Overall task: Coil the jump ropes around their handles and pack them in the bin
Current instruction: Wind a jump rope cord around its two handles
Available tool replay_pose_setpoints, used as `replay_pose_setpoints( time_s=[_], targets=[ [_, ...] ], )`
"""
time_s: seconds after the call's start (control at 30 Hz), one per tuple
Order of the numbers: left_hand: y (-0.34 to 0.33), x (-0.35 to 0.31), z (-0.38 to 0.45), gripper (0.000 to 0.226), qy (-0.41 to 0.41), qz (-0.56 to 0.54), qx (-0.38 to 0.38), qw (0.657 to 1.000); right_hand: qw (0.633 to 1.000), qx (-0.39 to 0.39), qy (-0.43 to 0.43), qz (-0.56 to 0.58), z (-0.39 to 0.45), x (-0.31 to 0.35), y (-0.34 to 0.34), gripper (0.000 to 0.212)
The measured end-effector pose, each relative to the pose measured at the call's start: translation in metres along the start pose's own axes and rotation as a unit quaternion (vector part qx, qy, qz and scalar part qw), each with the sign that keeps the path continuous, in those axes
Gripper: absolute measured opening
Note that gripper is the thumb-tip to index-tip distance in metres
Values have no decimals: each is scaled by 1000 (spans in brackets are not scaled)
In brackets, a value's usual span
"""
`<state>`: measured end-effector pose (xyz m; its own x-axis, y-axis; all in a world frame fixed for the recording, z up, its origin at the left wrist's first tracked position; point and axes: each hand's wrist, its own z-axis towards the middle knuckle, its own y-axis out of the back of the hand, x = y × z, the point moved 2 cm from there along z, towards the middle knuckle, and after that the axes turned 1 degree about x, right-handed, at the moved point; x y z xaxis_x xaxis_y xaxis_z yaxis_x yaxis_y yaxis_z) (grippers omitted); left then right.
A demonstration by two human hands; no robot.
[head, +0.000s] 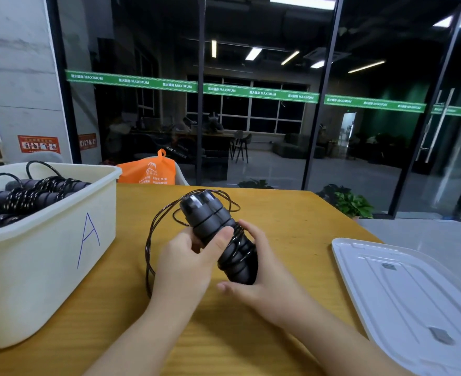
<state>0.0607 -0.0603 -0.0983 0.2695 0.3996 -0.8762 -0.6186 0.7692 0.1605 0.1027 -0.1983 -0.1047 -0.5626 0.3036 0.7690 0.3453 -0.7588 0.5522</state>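
Some wrapped ropes (20, 199) fill the bin (47, 240); both hands, left hand (186, 256) and right hand (253, 270), curl fingers round the handles (210, 221); loose rope (150, 240) still needs winding.

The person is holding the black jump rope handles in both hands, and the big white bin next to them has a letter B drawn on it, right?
Almost. The letter on the white bin is an A, not a B; the head view shows it in blue on the bin's side. The rest is right: the left hand and the right hand both hold the black jump rope handles.
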Motion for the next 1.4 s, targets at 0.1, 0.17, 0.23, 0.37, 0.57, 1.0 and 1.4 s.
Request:
replay_pose_setpoints(
  time_s=[0.1,0.17,0.23,0.37,0.57,1.0,1.4],
  targets=[
    [1,0,1,40,-49,31,21,998,1000,-22,6,11,-1,4,3,78],
    [1,0,3,51,-87,64,31,994,999,-19,-16,34,-2,6,6,69],
    [1,2,5,55,-124,99,35,987,995,-8,-52,82,-3,7,7,62],
    [2,2,7,56,-154,99,43,982,972,34,-103,207,-3,4,4,56],
    [5,-5,6,44,-201,99,63,973,926,59,-135,347,1,-2,2,57],
    [5,-2,9,80,-64,28,85,994,783,185,-154,573,-1,0,3,47],
    [0,-15,2,45,49,-135,143,979,810,144,-152,548,-2,8,7,47]
  ],
)
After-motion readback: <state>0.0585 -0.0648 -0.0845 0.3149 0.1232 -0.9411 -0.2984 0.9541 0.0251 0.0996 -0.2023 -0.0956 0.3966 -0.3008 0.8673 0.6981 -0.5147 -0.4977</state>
